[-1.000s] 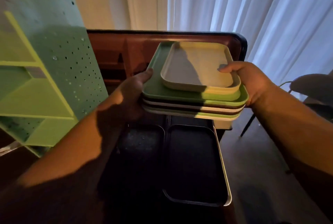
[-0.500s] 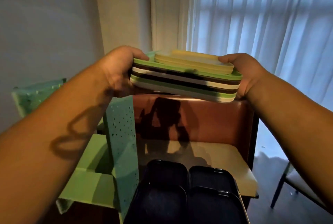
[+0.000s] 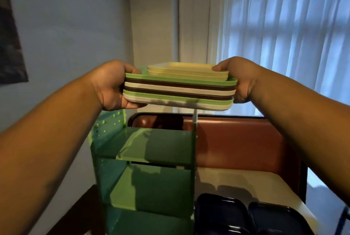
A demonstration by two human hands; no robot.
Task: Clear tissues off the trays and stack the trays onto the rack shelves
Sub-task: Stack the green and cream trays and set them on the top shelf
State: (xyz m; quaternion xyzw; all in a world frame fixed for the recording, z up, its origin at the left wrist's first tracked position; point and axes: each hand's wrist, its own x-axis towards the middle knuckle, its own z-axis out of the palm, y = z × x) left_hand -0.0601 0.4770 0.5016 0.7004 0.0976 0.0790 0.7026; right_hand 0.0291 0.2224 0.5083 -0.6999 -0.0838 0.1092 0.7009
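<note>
I hold a stack of trays (image 3: pixel 180 91) in the air at chest height: several green, white and brown layers with smaller pale yellow trays on top. My left hand (image 3: pixel 113 85) grips the stack's left end and my right hand (image 3: pixel 239 78) grips its right end. The stack hangs level, directly above the green rack (image 3: pixel 149 168). The rack's top shelf and the two shelves under it show bare green surfaces. I see no tissues.
Two dark trays (image 3: pixel 246 215) lie on the white table (image 3: pixel 246 180) right of the rack. A brown padded bench back (image 3: pixel 242 142) stands behind the table. White curtains cover the window at right; a grey wall is at left.
Both hands carried the tray stack up off the table and leftward over the rack. The view tilted up and swung left, bringing the rack beneath the stack.
</note>
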